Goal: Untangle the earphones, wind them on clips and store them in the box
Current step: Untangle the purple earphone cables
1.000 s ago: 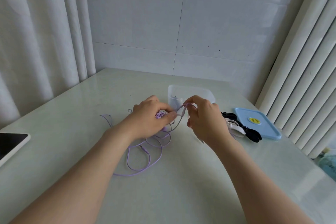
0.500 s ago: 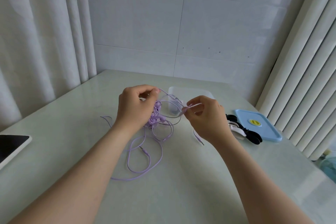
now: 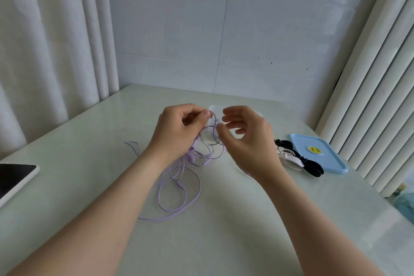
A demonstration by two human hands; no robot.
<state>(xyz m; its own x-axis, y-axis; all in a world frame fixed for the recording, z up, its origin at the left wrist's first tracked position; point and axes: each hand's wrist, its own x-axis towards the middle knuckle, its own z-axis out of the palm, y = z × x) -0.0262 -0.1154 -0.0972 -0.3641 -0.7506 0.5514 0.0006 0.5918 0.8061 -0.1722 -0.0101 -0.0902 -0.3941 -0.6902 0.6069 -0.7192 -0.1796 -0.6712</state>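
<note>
My left hand (image 3: 179,132) is raised above the table (image 3: 224,242), thumb and forefinger pinching the purple earphones (image 3: 192,158) by a strand near the top. The knot hangs under that hand, and long loops trail on the table toward me. My right hand (image 3: 246,141) is loosely spread, fingers apart and blurred, just beside a raised loop of cable. The clear box (image 3: 212,110) stands right behind both hands. Black and white clips (image 3: 291,159) lie to the right, against a blue lid (image 3: 318,157).
</note>
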